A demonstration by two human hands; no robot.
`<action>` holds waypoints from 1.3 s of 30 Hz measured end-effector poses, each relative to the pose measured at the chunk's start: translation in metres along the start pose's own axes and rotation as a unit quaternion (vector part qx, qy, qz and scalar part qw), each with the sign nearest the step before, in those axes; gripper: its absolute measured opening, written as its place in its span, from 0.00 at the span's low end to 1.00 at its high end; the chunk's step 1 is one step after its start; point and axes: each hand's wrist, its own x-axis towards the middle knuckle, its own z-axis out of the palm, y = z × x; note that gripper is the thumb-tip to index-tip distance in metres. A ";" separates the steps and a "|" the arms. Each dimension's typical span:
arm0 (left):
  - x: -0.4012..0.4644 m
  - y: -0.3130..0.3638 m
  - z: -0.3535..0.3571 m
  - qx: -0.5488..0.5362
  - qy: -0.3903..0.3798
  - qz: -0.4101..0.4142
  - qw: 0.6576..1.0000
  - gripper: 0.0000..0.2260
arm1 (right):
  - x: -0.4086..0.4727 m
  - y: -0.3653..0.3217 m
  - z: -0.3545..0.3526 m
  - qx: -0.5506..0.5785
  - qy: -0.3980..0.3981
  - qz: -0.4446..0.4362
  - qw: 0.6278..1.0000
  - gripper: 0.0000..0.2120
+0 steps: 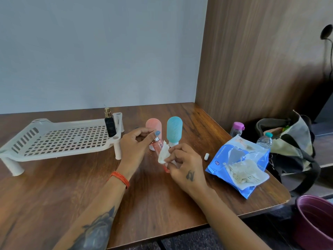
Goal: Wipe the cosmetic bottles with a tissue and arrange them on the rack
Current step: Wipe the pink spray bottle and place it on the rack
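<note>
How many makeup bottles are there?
4: a black spray bottle standing on the rack, a pink tube and a teal tube upright on the table, and a small pink bottle held in both hands.

rack (pixel 59 139) grid open | black bottle (pixel 110 126) blocks right corner | table (pixel 54 186) front free

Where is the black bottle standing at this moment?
In the head view, the black bottle stands upright on the right far corner of the white rack, left of the pink bottle.
</note>
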 end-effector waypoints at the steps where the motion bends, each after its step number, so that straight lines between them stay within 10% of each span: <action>1: 0.000 0.001 0.000 -0.001 0.001 0.000 1.000 0.06 | -0.001 0.001 -0.002 -0.001 -0.019 0.007 1.000 0.07; 16: -0.003 0.004 0.000 0.007 -0.019 0.001 1.000 0.08 | -0.009 0.005 -0.009 -0.054 -0.043 -0.037 0.997 0.07; 21: -0.005 0.004 0.000 0.018 -0.041 0.006 0.999 0.10 | 0.001 -0.001 -0.003 -0.015 0.063 -0.035 0.997 0.05; 31: -0.007 0.006 0.000 0.020 -0.057 0.028 0.998 0.10 | -0.009 0.001 -0.009 0.015 -0.057 0.051 0.997 0.08; 39: -0.010 0.003 0.001 0.088 -0.077 0.041 0.992 0.12 | -0.006 -0.007 0.002 -0.034 0.017 -0.091 0.995 0.05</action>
